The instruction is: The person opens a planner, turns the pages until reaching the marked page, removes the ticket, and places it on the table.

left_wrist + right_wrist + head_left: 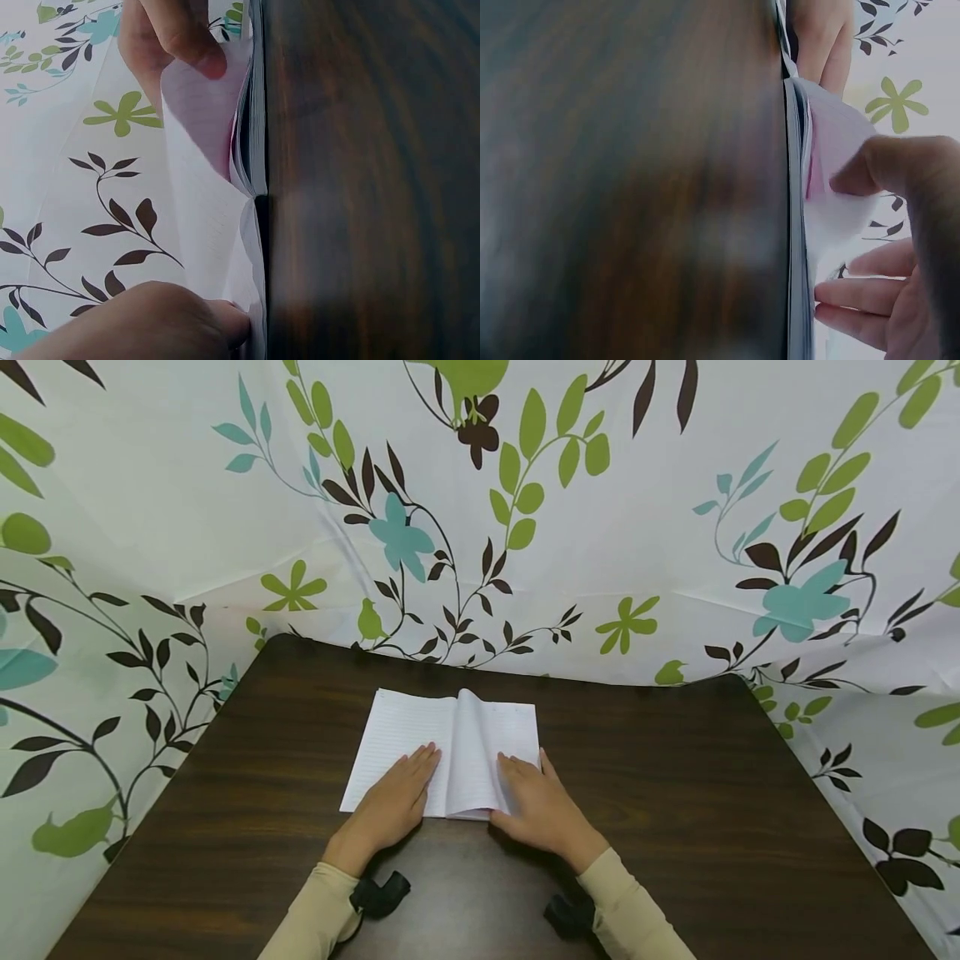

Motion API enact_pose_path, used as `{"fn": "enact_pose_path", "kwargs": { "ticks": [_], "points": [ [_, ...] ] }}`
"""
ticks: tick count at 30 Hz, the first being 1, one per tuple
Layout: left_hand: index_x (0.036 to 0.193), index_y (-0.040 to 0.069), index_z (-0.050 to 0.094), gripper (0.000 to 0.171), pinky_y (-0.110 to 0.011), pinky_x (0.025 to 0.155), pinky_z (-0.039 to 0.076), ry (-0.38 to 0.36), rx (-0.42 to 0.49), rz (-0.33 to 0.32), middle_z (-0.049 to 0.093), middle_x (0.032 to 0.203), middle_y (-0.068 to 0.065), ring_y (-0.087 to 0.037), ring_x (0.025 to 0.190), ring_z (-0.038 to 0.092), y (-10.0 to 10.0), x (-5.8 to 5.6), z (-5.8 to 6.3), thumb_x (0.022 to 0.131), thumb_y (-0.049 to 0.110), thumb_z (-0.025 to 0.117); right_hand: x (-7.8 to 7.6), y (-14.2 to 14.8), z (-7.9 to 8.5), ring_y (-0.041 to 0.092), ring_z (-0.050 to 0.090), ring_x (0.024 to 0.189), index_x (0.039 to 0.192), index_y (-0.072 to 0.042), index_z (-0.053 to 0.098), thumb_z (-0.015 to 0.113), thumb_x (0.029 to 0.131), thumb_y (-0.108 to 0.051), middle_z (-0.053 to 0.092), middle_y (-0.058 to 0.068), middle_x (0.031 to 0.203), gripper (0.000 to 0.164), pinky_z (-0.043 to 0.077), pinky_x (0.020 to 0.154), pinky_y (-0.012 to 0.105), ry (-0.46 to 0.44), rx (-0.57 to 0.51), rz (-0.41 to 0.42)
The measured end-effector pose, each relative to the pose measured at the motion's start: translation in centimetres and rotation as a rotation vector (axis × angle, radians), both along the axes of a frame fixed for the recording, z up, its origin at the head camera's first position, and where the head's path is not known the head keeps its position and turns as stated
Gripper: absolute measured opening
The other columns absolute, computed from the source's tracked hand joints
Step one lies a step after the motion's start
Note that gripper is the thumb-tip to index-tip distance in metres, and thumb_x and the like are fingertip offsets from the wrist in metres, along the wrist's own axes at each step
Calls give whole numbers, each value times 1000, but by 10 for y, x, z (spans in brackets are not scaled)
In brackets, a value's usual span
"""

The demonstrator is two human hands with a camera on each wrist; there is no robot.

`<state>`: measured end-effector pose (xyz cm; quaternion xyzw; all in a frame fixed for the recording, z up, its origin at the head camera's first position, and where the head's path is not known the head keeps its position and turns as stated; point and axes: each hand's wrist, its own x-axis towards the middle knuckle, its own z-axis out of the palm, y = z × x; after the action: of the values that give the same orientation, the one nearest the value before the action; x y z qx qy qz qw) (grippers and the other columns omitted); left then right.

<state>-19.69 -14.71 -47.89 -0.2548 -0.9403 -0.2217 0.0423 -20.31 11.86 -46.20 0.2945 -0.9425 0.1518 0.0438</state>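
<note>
An open notebook [405, 727] with ruled white pages lies on the dark wooden table. My left hand [393, 802] rests with its fingers straight on the left page, beside the fold. One leaf, the raised page [472, 760], curves up from the middle and bends to the right. My right hand [547, 806] holds this page near its lower free edge, the thumb on the near side. In the right wrist view the thumb [851, 180] touches the curled page [840, 127], whose underside looks pinkish. Other right fingers [855, 296] extend by the notebook's right side.
The brown table [675, 802] spreads to both sides of the notebook. A white cloth [637, 527] with leaf and flower prints hangs behind and beside it. Black wrist devices [381, 895] are on both forearms, by the beige sleeves.
</note>
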Motion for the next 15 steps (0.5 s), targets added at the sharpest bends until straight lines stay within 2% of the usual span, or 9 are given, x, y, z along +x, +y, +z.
{"fn": "enact_pose_path", "kwargs": {
  "ticks": [4,9,13,15],
  "points": [
    [152,-11,41,50,-51,123,28,-10,-12,0,41,159,-25,-37,150,37,0,0,0,105,6,46,3,7,1,33,60,130,140,5,60,75,90,-27,65,19,137,61,23,119,70,66,-3,2],
    [151,-12,42,50,-51,123,29,-3,-10,-3,42,158,-26,-37,149,37,0,0,-1,105,5,47,4,12,0,33,63,125,136,4,64,80,87,-18,68,17,131,57,28,116,70,149,-45,-41],
    [151,-12,42,50,-51,123,29,0,-20,-10,42,158,-26,-37,150,37,0,-1,-2,104,6,48,2,13,1,38,61,126,143,9,54,76,91,-18,64,22,136,63,36,114,66,180,-139,-96],
    [151,-12,42,51,-51,123,29,2,-25,-10,42,159,-25,-37,150,37,0,-1,-1,104,6,48,0,11,2,40,60,127,147,11,48,72,94,-20,62,25,139,66,40,112,63,166,-199,-116]
  ]
}}
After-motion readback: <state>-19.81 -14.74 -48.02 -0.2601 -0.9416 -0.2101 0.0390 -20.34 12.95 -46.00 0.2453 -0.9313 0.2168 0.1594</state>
